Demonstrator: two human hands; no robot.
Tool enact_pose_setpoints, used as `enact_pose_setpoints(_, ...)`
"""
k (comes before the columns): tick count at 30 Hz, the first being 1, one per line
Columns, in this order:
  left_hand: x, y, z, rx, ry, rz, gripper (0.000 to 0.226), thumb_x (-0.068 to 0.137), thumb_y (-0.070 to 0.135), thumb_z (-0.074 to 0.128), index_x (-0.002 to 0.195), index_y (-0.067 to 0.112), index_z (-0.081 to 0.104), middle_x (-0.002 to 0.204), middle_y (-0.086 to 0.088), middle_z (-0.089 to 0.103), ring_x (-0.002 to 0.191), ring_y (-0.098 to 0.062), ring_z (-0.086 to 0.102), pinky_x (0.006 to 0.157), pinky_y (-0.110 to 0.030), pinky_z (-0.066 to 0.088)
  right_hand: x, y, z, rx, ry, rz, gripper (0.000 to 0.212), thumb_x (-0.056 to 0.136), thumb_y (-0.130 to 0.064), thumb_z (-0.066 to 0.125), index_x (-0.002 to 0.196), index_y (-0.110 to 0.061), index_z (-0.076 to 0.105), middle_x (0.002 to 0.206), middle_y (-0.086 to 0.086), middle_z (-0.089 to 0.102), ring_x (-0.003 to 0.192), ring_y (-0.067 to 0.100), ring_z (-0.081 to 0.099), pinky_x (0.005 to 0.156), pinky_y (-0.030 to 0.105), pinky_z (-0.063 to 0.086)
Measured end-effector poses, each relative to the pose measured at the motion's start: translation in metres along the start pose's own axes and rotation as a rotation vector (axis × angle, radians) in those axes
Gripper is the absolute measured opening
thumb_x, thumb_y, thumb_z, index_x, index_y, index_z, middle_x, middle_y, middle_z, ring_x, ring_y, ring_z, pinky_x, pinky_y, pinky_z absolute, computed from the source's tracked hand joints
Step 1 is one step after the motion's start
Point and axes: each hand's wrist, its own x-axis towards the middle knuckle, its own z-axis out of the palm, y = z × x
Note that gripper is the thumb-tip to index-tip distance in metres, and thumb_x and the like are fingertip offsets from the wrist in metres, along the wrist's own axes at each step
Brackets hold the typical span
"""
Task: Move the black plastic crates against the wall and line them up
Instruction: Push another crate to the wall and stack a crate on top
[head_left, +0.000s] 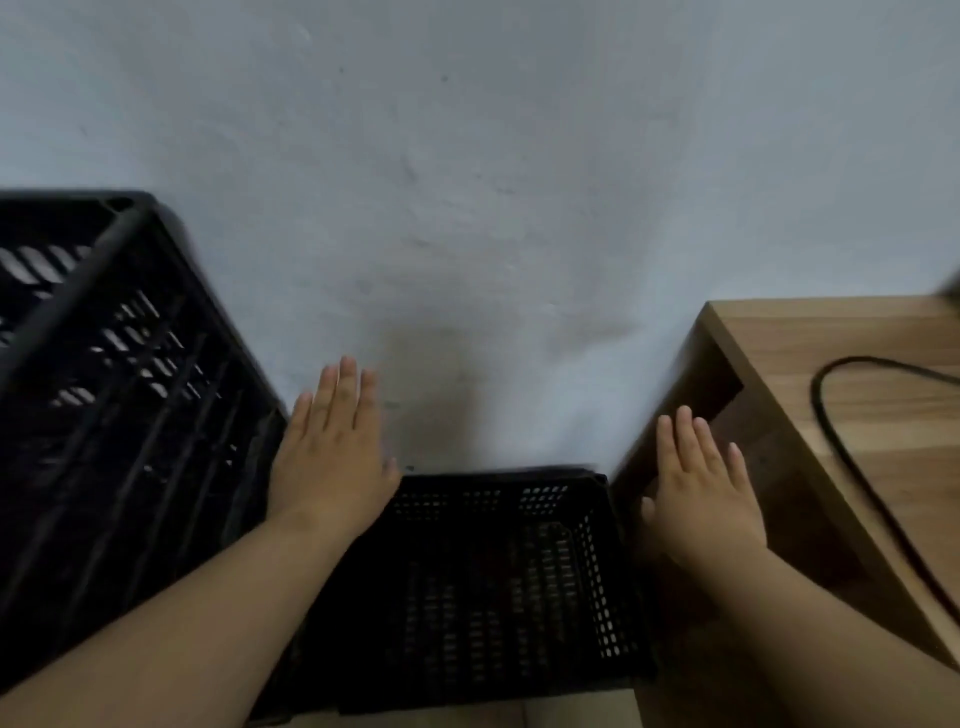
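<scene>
A low black plastic crate (498, 582) with a perforated bottom sits on the floor, its far rim against the pale wall (467, 182). A taller black crate, or stack of crates (104, 364), stands at its left, also by the wall. My left hand (332, 457) hovers flat and open above the low crate's left rim, between the two crates, holding nothing. My right hand (701, 493) is flat and open over the gap between the low crate's right side and the wooden furniture, holding nothing. The frame is slightly blurred.
A wooden table or bench (841, 405) stands close on the right, against the wall, with a black cable (841, 457) looping across its top. A strip of light floor (467, 719) shows in front of the low crate.
</scene>
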Motion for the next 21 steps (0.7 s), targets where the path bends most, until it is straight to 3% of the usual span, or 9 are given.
enact_pose_setpoints(3, -0.019, -0.004, 0.099, 0.044, -0.082, -0.021, 0.090, 0.086, 0.043, 0.048, 0.145, 0.006, -0.010, 0.156, -0.015, -0.012, 0.145, -0.025, -0.008, 0.110, -0.034, -0.013, 0.020, 0.005, 0.068, 0.008, -0.060, -0.013, 0.078, 0.092, -0.035, 0.032, 0.133, -0.015, -0.030, 0.140, 0.005, -0.037, 0.140, 0.020, -0.023, 0.115, 0.041, -0.008)
enact_pose_setpoints(6, -0.033, -0.013, 0.191, 0.107, -0.263, -0.024, 0.096, 0.066, 0.032, 0.075, 0.141, -0.001, 0.023, 0.150, -0.021, 0.024, 0.137, -0.034, 0.032, 0.111, -0.036, 0.001, 0.041, 0.009, 0.150, -0.006, -0.092, -0.025, 0.077, 0.092, -0.031, 0.032, 0.134, -0.015, -0.030, 0.139, 0.001, -0.036, 0.142, 0.019, -0.019, 0.116, 0.040, -0.006)
enact_pose_setpoints(8, -0.037, -0.021, 0.248, 0.170, -0.288, -0.021, 0.098, 0.051, 0.027, 0.084, 0.132, -0.005, 0.040, 0.139, -0.025, 0.042, 0.125, -0.037, 0.047, 0.113, -0.033, -0.001, 0.058, 0.010, 0.204, -0.053, -0.113, -0.036, 0.077, 0.092, -0.032, 0.031, 0.137, -0.014, -0.028, 0.139, 0.000, -0.035, 0.143, 0.019, -0.017, 0.116, 0.040, -0.004)
enact_pose_setpoints(9, -0.037, -0.023, 0.273, 0.190, -0.311, -0.031, 0.099, 0.053, 0.030, 0.083, 0.134, -0.005, 0.038, 0.142, -0.025, 0.038, 0.127, -0.037, 0.045, 0.114, -0.032, -0.004, 0.067, 0.011, 0.228, -0.079, -0.123, -0.040, 0.078, 0.091, -0.033, 0.032, 0.136, -0.013, -0.029, 0.139, 0.000, -0.035, 0.143, 0.020, -0.016, 0.116, 0.040, -0.003)
enact_pose_setpoints(12, -0.033, -0.027, 0.339, 0.248, -0.341, -0.029, 0.088, 0.088, 0.041, 0.048, 0.144, 0.005, -0.009, 0.154, -0.015, -0.012, 0.145, -0.028, -0.002, 0.116, -0.036, -0.006, 0.096, 0.011, 0.293, -0.135, -0.143, -0.044, 0.083, 0.089, -0.035, 0.036, 0.134, -0.011, -0.030, 0.140, 0.000, -0.035, 0.143, 0.020, -0.015, 0.116, 0.040, -0.001)
enact_pose_setpoints(13, -0.029, -0.028, 0.357, 0.258, -0.381, -0.054, 0.084, 0.091, 0.042, 0.039, 0.143, 0.007, -0.017, 0.154, -0.013, -0.018, 0.144, -0.027, -0.010, 0.117, -0.037, -0.005, 0.105, 0.012, 0.311, -0.150, -0.150, -0.042, 0.083, 0.089, -0.035, 0.035, 0.135, -0.011, -0.030, 0.140, 0.000, -0.035, 0.143, 0.021, -0.015, 0.116, 0.040, 0.000)
enact_pose_setpoints(19, -0.010, -0.044, 0.420, 0.296, -0.337, -0.102, 0.078, 0.091, 0.031, 0.039, 0.145, 0.010, -0.013, 0.154, -0.018, -0.019, 0.144, -0.028, -0.012, 0.118, -0.039, 0.002, 0.135, 0.022, 0.383, -0.213, -0.140, -0.034, 0.076, 0.091, -0.027, 0.029, 0.137, -0.009, -0.029, 0.141, 0.008, -0.037, 0.143, 0.022, -0.016, 0.116, 0.039, 0.001)
enact_pose_setpoints(21, -0.008, -0.047, 0.428, 0.287, -0.266, -0.084, 0.076, 0.091, 0.024, 0.039, 0.145, 0.010, -0.012, 0.154, -0.017, -0.019, 0.144, -0.028, -0.012, 0.117, -0.040, 0.003, 0.135, 0.024, 0.395, -0.161, -0.067, -0.050, 0.069, 0.089, -0.021, 0.025, 0.140, -0.006, -0.020, 0.144, 0.012, -0.031, 0.143, 0.022, -0.010, 0.116, 0.039, 0.004)
